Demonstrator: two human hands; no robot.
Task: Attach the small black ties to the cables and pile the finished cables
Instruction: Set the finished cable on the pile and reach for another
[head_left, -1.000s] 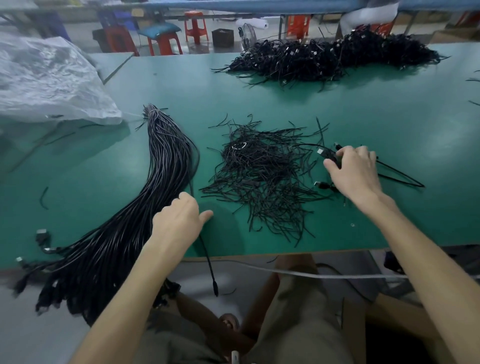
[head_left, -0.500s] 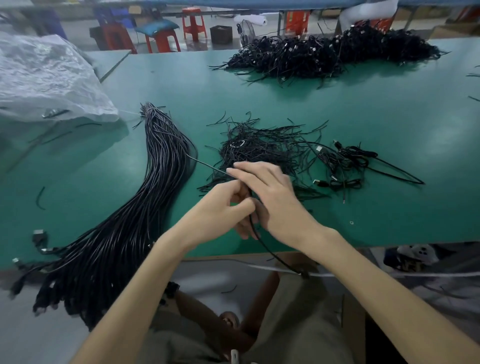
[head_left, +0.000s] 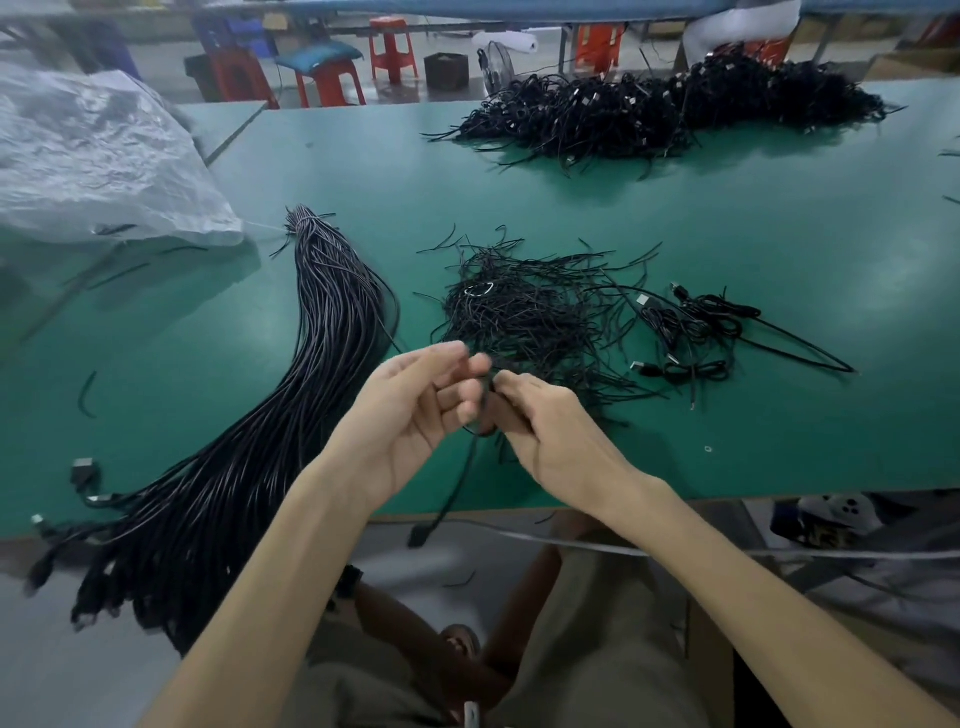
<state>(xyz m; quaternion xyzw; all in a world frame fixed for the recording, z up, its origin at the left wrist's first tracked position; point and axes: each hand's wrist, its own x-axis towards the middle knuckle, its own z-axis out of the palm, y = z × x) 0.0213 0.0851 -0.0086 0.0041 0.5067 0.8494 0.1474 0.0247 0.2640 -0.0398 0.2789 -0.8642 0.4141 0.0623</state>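
Both hands meet over the near middle of the green table (head_left: 779, 234). My left hand (head_left: 410, 410) and my right hand (head_left: 540, 426) each grip the same black cable (head_left: 457, 488), folded between the fingers; its tail hangs over the table's front edge, ending in a plug. Just beyond the hands lies a loose heap of small black ties (head_left: 524, 317). A thick bundle of untied cables (head_left: 249, 457) runs along the left and droops off the edge. A few coiled, tied cables (head_left: 696, 332) lie to the right.
A big pile of coiled black cables (head_left: 670, 114) sits at the far side. A crumpled clear plastic bag (head_left: 98, 161) covers the far left. Red stools (head_left: 332, 78) stand beyond the table. A white cord (head_left: 597, 545) runs below the front edge.
My right hand left the tied cables on the right and came to the middle. My left hand drew one cable out of the bundle, and both hands now fold it, held a little higher.
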